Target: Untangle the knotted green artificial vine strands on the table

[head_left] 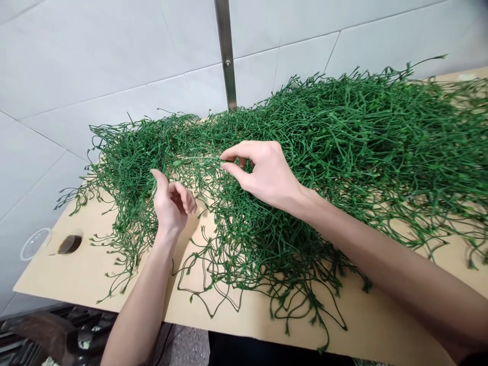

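Pinching one thin green stem (200, 158) above the sparsely covered gap between tangled heaps (343, 132), the right hand (263, 168) has its grip together on it; the left hand (170, 206) has thumb and fingers apart, nothing visibly held. Handling is judged far from complete, loose stems covering much of the bench (381, 325) and no finished portion identifiable. Near its left edge, a small round cup (69, 244) shows dark, unidentifiable contents beside a clear plastic piece (35, 244), possibly its lid.

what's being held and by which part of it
The right hand pinches a green stem away from its bud-like tip; whether the left hand holds anything is unclear.
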A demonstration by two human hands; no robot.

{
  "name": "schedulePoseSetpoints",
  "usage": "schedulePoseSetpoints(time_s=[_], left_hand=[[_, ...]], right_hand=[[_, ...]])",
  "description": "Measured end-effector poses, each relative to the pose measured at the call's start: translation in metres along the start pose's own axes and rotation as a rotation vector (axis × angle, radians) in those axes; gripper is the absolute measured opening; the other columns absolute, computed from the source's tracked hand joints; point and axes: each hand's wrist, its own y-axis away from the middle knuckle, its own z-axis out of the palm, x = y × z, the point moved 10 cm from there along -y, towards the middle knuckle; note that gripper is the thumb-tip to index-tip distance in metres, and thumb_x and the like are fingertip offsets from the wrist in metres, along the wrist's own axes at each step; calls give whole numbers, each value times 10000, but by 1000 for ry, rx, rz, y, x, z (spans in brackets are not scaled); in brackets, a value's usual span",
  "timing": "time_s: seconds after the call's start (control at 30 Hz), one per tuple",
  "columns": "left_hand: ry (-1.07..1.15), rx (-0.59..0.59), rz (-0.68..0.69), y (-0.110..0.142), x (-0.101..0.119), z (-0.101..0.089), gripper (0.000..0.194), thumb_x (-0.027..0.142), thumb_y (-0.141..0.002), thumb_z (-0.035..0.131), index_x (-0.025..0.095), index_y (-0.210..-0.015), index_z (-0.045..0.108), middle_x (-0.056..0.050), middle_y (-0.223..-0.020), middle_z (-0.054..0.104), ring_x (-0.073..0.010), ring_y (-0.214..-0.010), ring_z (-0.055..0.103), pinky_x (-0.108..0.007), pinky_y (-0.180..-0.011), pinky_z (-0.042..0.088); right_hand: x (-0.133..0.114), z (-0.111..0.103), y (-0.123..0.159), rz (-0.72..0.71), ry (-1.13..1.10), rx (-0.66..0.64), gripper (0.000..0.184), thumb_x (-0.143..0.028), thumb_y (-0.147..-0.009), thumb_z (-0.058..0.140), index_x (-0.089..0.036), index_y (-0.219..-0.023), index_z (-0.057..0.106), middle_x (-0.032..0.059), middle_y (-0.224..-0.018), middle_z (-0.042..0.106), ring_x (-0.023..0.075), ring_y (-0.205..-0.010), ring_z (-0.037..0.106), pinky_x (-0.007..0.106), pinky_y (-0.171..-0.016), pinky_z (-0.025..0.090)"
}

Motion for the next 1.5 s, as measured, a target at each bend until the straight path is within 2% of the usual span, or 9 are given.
schedulePoseSetpoints(time_s=[0.07, 0.13, 0.27, 0.37, 0.47, 0.8, 1.13, 1.33, 1.5], left_hand=[[25, -267, -3, 10, 5, 30, 776, 836, -779, 324, 201, -401, 561, 22, -257, 287, -87, -208, 317, -247, -238, 265], [51, -352, 66, 18, 14, 41, 750, 792, -823, 323, 189, -592, 704, 29, -276, 319, -93, -202, 319, -239, -221, 258], [9, -107, 459, 21, 43, 19, 220, 451, -853, 646, 268, -925, 744, 10, -591, 598, -106, -471, 586, -199, -347, 442], [-237, -29, 669, 26, 50, 17, 215, 258, -759, 772, 257, -973, 742, -28, -925, 687, -154, -836, 675, -293, -724, 592], [-380, -75, 617, 21, 37, 23, 245, 222, -781, 749, 231, -1026, 735, -43, -966, 718, -160, -881, 672, -319, -824, 559], [-595, -81, 489, 14, 30, 27, 219, 343, -904, 593, 199, -807, 725, -35, -781, 677, -139, -707, 577, -262, -611, 442], [-533, -123, 474, 12, 25, 29, 313, 414, -901, 579, 195, -686, 641, -19, -707, 578, -143, -677, 515, -275, -583, 379], [-397, -272, 429, 10, 18, 29, 198, 415, -818, 684, 226, -787, 735, -37, -756, 591, -165, -718, 523, -302, -609, 403], [-451, -281, 396, 12, 16, 34, 173, 375, -802, 707, 225, -722, 734, -16, -663, 548, -162, -666, 480, -318, -612, 378]], right_hand=[[0, 2, 0, -15, 26, -19, 196, -176, -860, 569, -156, -944, 746, 56, -928, 736, 156, -754, 609, 301, -704, 424], [-2, 7, 0, -55, 48, -53, 204, -162, -867, 560, -150, -941, 749, 64, -914, 733, 151, -741, 606, 297, -712, 428], [-16, 26, 4, -208, 73, -181, 207, -153, -879, 546, -154, -888, 753, 60, -850, 729, 155, -753, 619, 296, -734, 422], [-23, 34, 8, -280, 57, -229, 176, -157, -867, 571, -176, -886, 745, 42, -847, 737, 164, -794, 633, 305, -770, 420], [-25, 34, 9, -288, 10, -235, 153, -148, -855, 581, -170, -872, 731, 32, -835, 737, 150, -772, 633, 298, -773, 431], [-3, -1, -3, -1, -249, -48, 177, -227, -857, 562, -128, -839, 707, 48, -855, 720, 124, -730, 608, 277, -697, 471], [-13, 31, 7, -121, -197, -427, 185, -123, -769, 625, -138, -939, 695, 20, -835, 685, 121, -764, 578, 278, -743, 426], [-16, 28, 9, -98, -217, -465, 173, -122, -776, 590, -143, -904, 704, -10, -711, 637, 100, -638, 510, 265, -645, 381], [-17, 29, 10, -88, -160, -462, 59, -168, -752, 610, -149, -764, 665, 32, -826, 667, 144, -780, 553, 302, -753, 401]])
